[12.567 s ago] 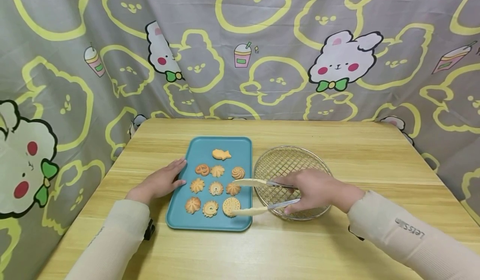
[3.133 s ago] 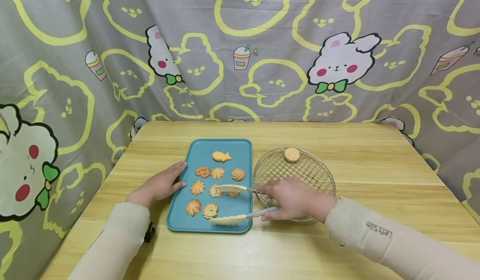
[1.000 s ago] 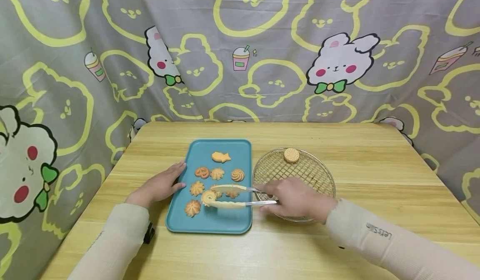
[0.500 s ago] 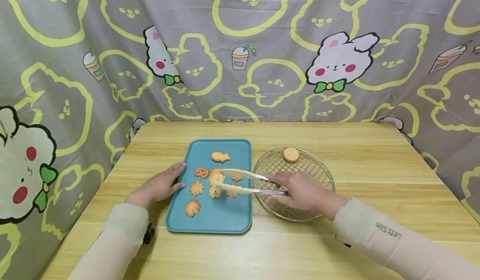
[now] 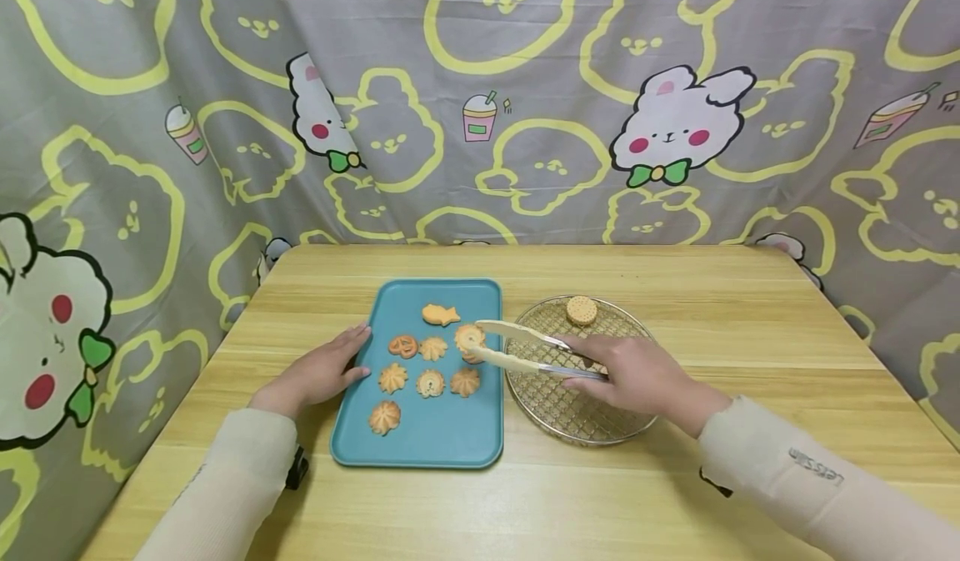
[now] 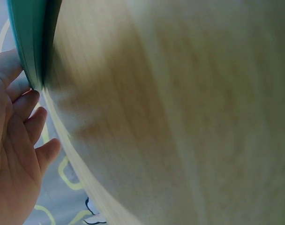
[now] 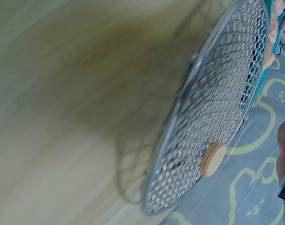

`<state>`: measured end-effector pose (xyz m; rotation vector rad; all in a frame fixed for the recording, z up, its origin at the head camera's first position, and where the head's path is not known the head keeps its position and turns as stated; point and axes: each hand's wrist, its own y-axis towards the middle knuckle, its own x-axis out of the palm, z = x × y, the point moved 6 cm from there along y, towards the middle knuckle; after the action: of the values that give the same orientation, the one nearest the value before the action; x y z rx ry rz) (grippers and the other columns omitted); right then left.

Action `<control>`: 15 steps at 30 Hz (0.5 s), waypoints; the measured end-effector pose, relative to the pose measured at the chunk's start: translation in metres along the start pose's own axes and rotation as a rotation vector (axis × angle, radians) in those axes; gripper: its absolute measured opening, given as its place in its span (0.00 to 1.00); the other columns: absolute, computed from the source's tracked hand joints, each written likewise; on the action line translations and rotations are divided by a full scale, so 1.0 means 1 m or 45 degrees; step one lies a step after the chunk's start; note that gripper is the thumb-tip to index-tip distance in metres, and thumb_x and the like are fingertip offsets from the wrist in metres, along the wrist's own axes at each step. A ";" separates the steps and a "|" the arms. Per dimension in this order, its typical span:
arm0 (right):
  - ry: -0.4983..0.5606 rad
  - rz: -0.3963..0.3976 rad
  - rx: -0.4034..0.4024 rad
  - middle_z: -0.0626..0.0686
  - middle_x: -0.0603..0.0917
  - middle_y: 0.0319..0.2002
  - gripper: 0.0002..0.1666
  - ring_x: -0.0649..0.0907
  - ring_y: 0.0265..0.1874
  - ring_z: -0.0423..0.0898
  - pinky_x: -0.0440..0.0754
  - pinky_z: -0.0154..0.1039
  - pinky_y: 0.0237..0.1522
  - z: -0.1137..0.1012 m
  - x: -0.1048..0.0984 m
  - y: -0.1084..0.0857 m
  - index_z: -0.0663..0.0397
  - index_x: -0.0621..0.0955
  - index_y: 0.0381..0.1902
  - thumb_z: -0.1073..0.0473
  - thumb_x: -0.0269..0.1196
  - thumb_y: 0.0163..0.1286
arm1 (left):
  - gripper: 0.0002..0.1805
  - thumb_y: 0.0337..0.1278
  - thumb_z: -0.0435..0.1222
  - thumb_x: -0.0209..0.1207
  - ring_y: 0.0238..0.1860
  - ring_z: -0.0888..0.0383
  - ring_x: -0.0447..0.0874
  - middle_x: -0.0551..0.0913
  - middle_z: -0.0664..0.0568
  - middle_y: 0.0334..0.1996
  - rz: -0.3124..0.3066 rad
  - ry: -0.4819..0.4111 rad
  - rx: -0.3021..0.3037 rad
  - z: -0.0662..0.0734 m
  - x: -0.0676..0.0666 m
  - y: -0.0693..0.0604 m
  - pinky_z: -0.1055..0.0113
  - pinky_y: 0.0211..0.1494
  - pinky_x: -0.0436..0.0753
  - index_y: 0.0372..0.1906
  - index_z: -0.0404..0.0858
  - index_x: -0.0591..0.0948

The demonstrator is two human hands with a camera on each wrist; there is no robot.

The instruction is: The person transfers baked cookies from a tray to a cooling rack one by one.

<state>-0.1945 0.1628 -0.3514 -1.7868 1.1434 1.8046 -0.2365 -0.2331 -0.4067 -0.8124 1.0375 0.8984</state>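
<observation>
My left hand [image 5: 311, 373] rests against the left edge of the blue tray [image 5: 442, 444], fingers fairly straight; the left wrist view shows fingertips at the tray's rim [image 6: 34, 42]. My right hand [image 5: 637, 378] grips metal tongs [image 5: 513, 361] with cream-coloured tips. Between those tips is a ring-shaped scalloped cookie [image 5: 468, 336], over the tray's right side, partly covering a swirl cookie [image 5: 474, 358]. Several other cookies lie on the tray, among them a fish-shaped one [image 5: 439, 315] and a pretzel-shaped one [image 5: 402, 346]. A round biscuit [image 5: 582, 311] sits on the wire rack [image 5: 570, 415].
The round rack stands right of the tray, close to its edge, beneath my right hand. Both are on a wooden table [image 5: 465, 515]. A patterned curtain [image 5: 420, 152] hangs behind the table and along its left side.
Earlier the round biscuit went from tray to rack. Since then, the tongs have taken the ring-shaped cookie from the tray's front and carried it back and right. The left hand stays put.
</observation>
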 end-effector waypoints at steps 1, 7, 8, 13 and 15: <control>-0.003 0.002 0.009 0.52 0.86 0.43 0.36 0.85 0.32 0.47 0.82 0.46 0.28 0.003 -0.001 -0.002 0.50 0.77 0.62 0.37 0.63 0.62 | 0.37 0.68 0.44 0.54 0.70 0.36 0.50 0.51 0.37 0.73 0.000 0.001 0.001 0.000 0.000 0.000 0.41 0.67 0.58 0.74 0.32 0.54; -0.005 0.010 0.058 0.53 0.86 0.43 0.35 0.85 0.33 0.49 0.82 0.47 0.26 0.018 -0.005 -0.011 0.52 0.78 0.60 0.37 0.64 0.61 | 0.37 0.68 0.44 0.54 0.70 0.37 0.50 0.51 0.37 0.73 0.001 0.010 0.002 0.000 0.000 0.000 0.41 0.67 0.58 0.74 0.32 0.54; -0.005 0.009 0.066 0.54 0.85 0.43 0.36 0.85 0.33 0.49 0.82 0.48 0.27 0.020 -0.006 -0.013 0.52 0.78 0.60 0.38 0.65 0.61 | 0.37 0.68 0.44 0.54 0.70 0.36 0.51 0.51 0.37 0.73 0.002 0.011 0.003 0.000 0.000 0.000 0.41 0.67 0.58 0.74 0.31 0.54; -0.018 -0.013 0.137 0.55 0.85 0.46 0.37 0.85 0.35 0.52 0.82 0.51 0.30 0.032 -0.009 -0.020 0.51 0.78 0.61 0.39 0.67 0.59 | 0.37 0.68 0.43 0.54 0.69 0.36 0.52 0.52 0.36 0.72 0.011 0.018 0.013 0.001 -0.001 0.000 0.41 0.66 0.59 0.73 0.30 0.55; -0.022 -0.025 0.165 0.56 0.84 0.47 0.37 0.85 0.37 0.54 0.81 0.52 0.31 0.036 -0.011 -0.023 0.51 0.78 0.61 0.38 0.67 0.59 | 0.37 0.68 0.43 0.54 0.69 0.36 0.52 0.52 0.35 0.72 0.015 0.021 0.014 0.002 -0.001 -0.001 0.42 0.66 0.59 0.73 0.30 0.55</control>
<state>-0.1998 0.2072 -0.3519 -1.6997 1.2026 1.6910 -0.2354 -0.2319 -0.4047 -0.8060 1.0615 0.8965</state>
